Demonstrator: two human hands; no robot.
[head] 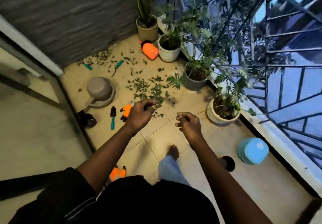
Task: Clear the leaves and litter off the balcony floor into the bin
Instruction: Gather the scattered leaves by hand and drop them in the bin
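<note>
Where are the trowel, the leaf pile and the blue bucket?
trowel (112, 123): head view, on its teal handle.
leaf pile (153, 89): head view, middle of the heap.
blue bucket (252, 151): head view, on its side wall.

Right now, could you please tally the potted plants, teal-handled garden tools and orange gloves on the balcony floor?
Potted plants: 4
Teal-handled garden tools: 3
Orange gloves: 2
Total: 9
</note>
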